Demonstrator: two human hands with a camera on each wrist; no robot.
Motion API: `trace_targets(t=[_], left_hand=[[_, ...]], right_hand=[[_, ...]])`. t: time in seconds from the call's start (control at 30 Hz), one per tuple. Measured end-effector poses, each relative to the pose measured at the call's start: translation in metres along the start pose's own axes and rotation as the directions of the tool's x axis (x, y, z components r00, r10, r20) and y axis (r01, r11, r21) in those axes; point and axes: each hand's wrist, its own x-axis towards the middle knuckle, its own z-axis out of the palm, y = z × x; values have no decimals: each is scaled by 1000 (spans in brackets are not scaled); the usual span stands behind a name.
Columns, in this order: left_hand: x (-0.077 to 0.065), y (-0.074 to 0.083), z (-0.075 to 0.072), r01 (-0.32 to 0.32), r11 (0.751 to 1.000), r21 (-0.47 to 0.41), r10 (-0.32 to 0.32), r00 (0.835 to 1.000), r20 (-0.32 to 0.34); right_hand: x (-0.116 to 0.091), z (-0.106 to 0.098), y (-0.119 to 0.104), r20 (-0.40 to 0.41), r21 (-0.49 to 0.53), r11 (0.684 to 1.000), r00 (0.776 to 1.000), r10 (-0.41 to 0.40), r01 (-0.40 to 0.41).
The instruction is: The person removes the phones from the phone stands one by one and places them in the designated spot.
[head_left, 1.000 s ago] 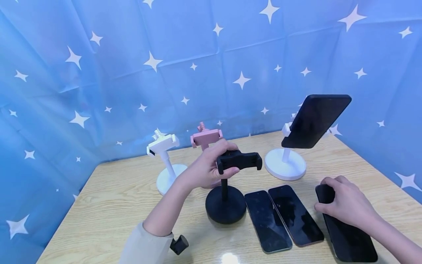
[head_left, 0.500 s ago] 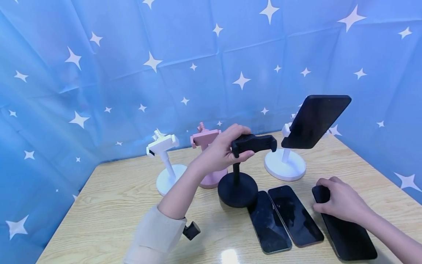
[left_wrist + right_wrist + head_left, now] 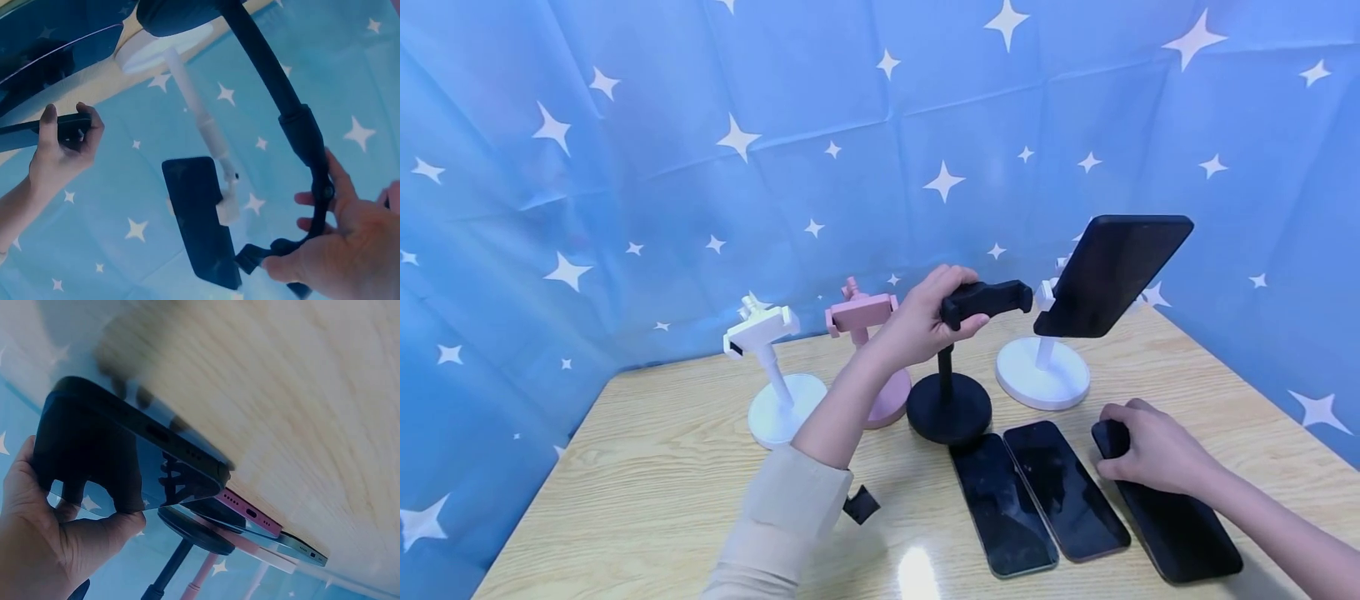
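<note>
My left hand [image 3: 928, 321] grips the black phone stand [image 3: 949, 408] by its clamp head, thumb under the front and fingers behind. The stand is upright, its round base just behind two dark phones. In the left wrist view, the stand's black stem [image 3: 265, 62] runs up from my hand [image 3: 350, 250] at an angle. My right hand [image 3: 1157, 450] holds a large black phone [image 3: 1183, 533] by its long edges near the far end. The right wrist view shows this phone [image 3: 94, 437] close to the wooden tabletop, fingers and thumb at opposite edges.
Two phones, one greenish-edged [image 3: 1003, 508] and one pink-edged [image 3: 1067, 492], lie side by side. Behind stand a white phone stand [image 3: 778, 408] and a pink one [image 3: 861, 312]. At right, another white stand [image 3: 1043, 375] bears a tilted black phone [image 3: 1112, 275]. A blue starry curtain [image 3: 820, 92] hangs behind.
My left hand has carried the black stand to the right and back, away from the table's front. My right hand, on the same phone, has shifted slightly left; the view has turned a little.
</note>
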Motion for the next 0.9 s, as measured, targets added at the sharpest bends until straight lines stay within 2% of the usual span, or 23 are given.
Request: trace_targets(t=[0.43, 0.73, 0.9], left_hand=[[13, -15, 18, 52, 998, 40, -52, 999, -6], [14, -20, 23, 52, 998, 17, -52, 998, 25], [13, -22, 26, 56, 998, -17, -56, 998, 5]], right_hand=[[2, 0, 3, 3, 11, 1000, 1000, 11, -11], [8, 2, 7, 12, 6, 1000, 1000, -22, 22], [12, 3, 7, 23, 37, 999, 999, -31, 31]])
